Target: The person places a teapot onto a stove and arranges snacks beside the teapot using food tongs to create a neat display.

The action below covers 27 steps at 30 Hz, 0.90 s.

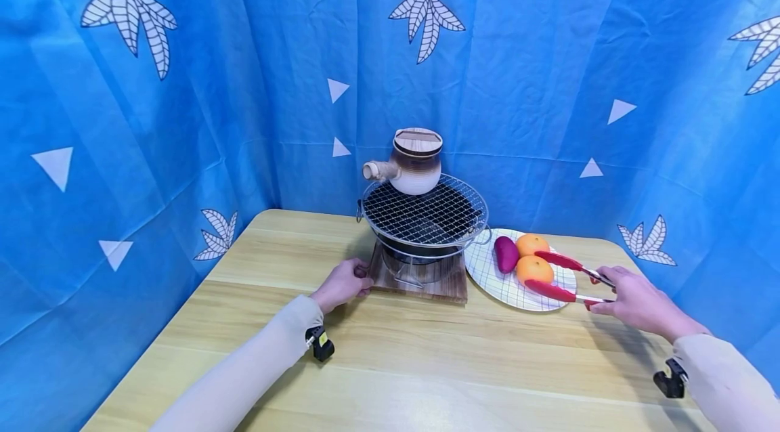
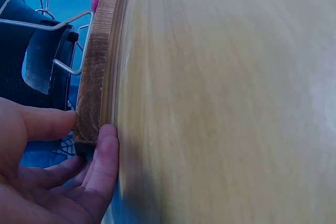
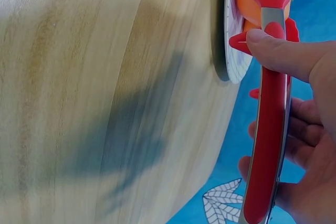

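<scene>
My right hand (image 1: pixel 640 300) grips a pair of red-tipped metal tongs (image 3: pixel 272 129), thumb on one arm and fingers round the other. The spread tong heads reach over the plate, on either side of the nearer orange (image 1: pixel 535 271); whether they touch it I cannot tell. Another orange (image 1: pixel 533 244) and a purple, sweet-potato-like piece (image 1: pixel 506 254) lie beside it on a white checked plate (image 1: pixel 487 279). With thumb above and fingertips at the lower edge, my left hand (image 2: pixel 58 166) pinches the corner of a dark wooden board (image 2: pixel 97 61) under the grill stove (image 1: pixel 420 249).
A round wire rack (image 1: pixel 426 215) with side handles tops the stove. On its back part stands a lidded clay pot (image 1: pixel 417 164), its side handle pointing left. A blue patterned curtain (image 1: pixel 500 80) hangs close behind the wooden table (image 1: pixel 396 364).
</scene>
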Motion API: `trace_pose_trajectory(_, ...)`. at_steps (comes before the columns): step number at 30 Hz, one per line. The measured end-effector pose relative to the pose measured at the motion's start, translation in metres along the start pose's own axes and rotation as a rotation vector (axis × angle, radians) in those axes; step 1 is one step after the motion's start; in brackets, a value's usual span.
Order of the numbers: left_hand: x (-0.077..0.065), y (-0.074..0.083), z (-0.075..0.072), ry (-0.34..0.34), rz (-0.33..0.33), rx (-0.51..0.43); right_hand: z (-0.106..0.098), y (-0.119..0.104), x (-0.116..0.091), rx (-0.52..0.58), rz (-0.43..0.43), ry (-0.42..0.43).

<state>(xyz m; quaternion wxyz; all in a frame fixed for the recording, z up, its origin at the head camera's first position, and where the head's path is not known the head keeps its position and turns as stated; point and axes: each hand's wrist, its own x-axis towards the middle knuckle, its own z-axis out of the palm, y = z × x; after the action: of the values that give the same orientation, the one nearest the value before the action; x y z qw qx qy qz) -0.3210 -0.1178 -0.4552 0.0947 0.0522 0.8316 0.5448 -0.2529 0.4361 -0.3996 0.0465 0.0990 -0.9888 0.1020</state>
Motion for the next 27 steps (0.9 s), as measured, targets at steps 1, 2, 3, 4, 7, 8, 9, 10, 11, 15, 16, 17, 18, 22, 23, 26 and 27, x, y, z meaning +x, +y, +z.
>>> trace_pose_trajectory(1, 0.0, 0.0002, 0.0, 0.0, -0.003, -0.002, 0.0004, 0.0004, 0.0, 0.0, 0.001, -0.001)
trace_pose_trajectory(2, 0.0001, 0.0003, -0.0001, -0.003, -0.004, 0.001, 0.0009, 0.0007, 0.0, 0.0, 0.003, -0.003)
trace_pose_trajectory(3, 0.0002, 0.0002, 0.0, -0.004, -0.003, 0.003, 0.0013, 0.001, 0.0, -0.001, 0.005, -0.005)
trace_pose_trajectory(4, 0.0004, 0.0001, 0.0, -0.006, -0.003, 0.004, 0.0017, 0.0014, 0.0001, -0.002, 0.007, -0.006)
trace_pose_trajectory(7, 0.0005, 0.0001, -0.0002, -0.005, -0.01, 0.002, 0.0026, 0.0019, 0.0002, -0.001, 0.011, -0.006)
trace_pose_trajectory(8, 0.0007, -0.0002, -0.0002, -0.006, -0.011, 0.001, 0.0029, 0.002, 0.0003, -0.001, 0.012, -0.006)
trace_pose_trajectory(9, 0.0009, -0.0002, -0.0001, -0.005, -0.012, -0.004, 0.003, 0.0021, 0.0004, -0.001, 0.01, -0.004)
trace_pose_trajectory(10, 0.001, -0.0001, -0.0001, -0.004, -0.014, -0.007, 0.003, 0.0022, 0.0005, 0.0, 0.01, -0.003)
trace_pose_trajectory(11, 0.001, -0.0003, 0.0, -0.004, -0.011, -0.007, 0.0031, 0.0023, 0.0003, -0.001, 0.008, 0.0)
trace_pose_trajectory(15, 0.0007, 0.0001, 0.0005, -0.002, -0.003, -0.009, 0.003, 0.0021, 0.0002, -0.001, 0.002, 0.004)
trace_pose_trajectory(16, 0.0005, 0.0003, 0.0006, 0.0, -0.002, -0.008, 0.003, 0.002, 0.0002, -0.002, 0.001, 0.004)
trace_pose_trajectory(17, 0.0004, 0.0004, 0.0007, 0.001, -0.003, -0.009, 0.0029, 0.0018, 0.0001, -0.002, 0.0, 0.005)
trace_pose_trajectory(18, 0.0003, 0.0006, 0.0009, 0.003, -0.004, -0.011, 0.0029, 0.0017, 0.0, 0.0, 0.0, 0.004)
trace_pose_trajectory(22, -0.0005, 0.0009, 0.0017, 0.01, -0.003, -0.01, 0.0026, 0.0019, -0.0005, 0.006, 0.001, 0.003)
trace_pose_trajectory(23, -0.0008, 0.0011, 0.0019, 0.01, -0.002, -0.011, 0.0026, 0.002, -0.0006, 0.008, 0.002, 0.002)
trace_pose_trajectory(26, -0.0011, 0.0015, 0.0023, 0.012, -0.004, -0.013, 0.0026, 0.0023, -0.001, 0.008, 0.001, 0.004)
trace_pose_trajectory(27, -0.0011, 0.0015, 0.0025, 0.011, -0.006, -0.015, 0.0024, 0.0022, -0.0011, 0.007, -0.002, 0.005)
